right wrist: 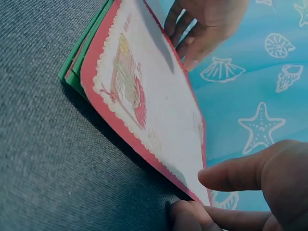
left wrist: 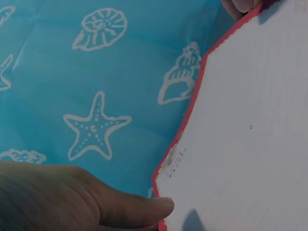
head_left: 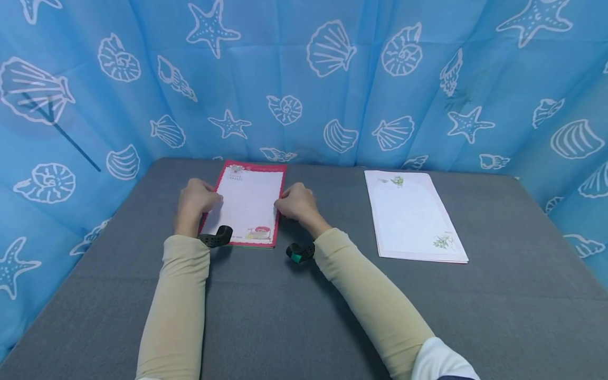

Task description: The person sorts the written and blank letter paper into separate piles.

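A stack of red-bordered stationery paper (head_left: 247, 206) lies at the back left of the grey table, with small printed decorations on its white top sheet. My left hand (head_left: 196, 203) grips its left edge, thumb (left wrist: 161, 208) over the border. On the opposite side my right hand (head_left: 298, 205) pinches the right edge, its thumb (right wrist: 214, 179) above and curled fingers (right wrist: 190, 216) low at the border. Green-edged layers (right wrist: 72, 79) show beneath the red sheet in the right wrist view.
A second stack of white stationery paper (head_left: 413, 216) with green leaf prints lies to the right on the grey table (head_left: 266, 306). Behind the table's back edge hangs a blue curtain (head_left: 294, 68) with white shells and starfish. A dark band (head_left: 216, 237) sits at my left wrist.
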A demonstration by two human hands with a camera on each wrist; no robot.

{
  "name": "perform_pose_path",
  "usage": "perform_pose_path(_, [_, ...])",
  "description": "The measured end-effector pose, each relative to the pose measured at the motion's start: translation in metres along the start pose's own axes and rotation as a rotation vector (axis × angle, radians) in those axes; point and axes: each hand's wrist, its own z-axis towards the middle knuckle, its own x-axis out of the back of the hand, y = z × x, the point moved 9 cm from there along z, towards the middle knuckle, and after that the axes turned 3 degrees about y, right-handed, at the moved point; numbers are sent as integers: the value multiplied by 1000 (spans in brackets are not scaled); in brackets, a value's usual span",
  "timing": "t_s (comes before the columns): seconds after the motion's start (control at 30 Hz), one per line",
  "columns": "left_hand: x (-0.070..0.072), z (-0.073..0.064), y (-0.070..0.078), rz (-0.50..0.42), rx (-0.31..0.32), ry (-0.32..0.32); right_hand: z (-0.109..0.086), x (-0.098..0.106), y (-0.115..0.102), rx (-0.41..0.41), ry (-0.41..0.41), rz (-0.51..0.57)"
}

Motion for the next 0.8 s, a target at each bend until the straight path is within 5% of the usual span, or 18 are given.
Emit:
perform_pose_path(0.27, [-6, -3, 0, 38, 30, -43, -3, -4, -12, 97, -31, -129])
perform_pose_path(0.53, [-7, -2, 2, 44, -4, -44, -5, 0, -7, 141, -60, -79])
perform_pose_path(0.67, [-2, -2, 14, 57, -94, 9, -10, 16, -5, 213, -41, -48])
perform_pose_path(0.8, [3, -11, 44, 55, -299, 114, -17, 43, -1, 316, 15, -41])
